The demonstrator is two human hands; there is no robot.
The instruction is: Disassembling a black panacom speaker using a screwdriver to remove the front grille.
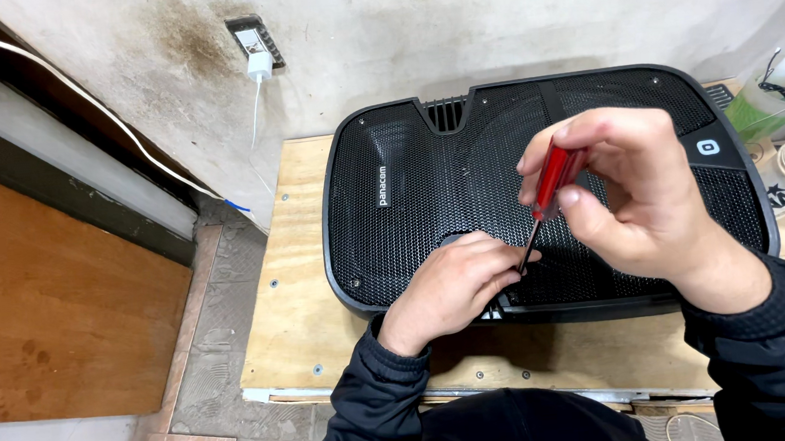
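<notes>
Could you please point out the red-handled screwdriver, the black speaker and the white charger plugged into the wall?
red-handled screwdriver (552, 177): head view, red handle.
black speaker (413, 238): head view, mesh grille.
white charger (259, 66): head view, plug body.

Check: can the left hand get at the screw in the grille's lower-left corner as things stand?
Probably yes. The left hand rests on the speaker grille, holding nothing, and the corner screw lies just to its left with bare mesh between. The right hand with the red screwdriver is on the other side.

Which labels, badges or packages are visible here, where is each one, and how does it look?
Small badge: on the speaker grille, left part; narrow dark strip, pale lettering.
Square emblem: grille's right corner; white outline on black.
Sticker: right edge, on the wooden board; black-and-white, partly cut off.
</notes>
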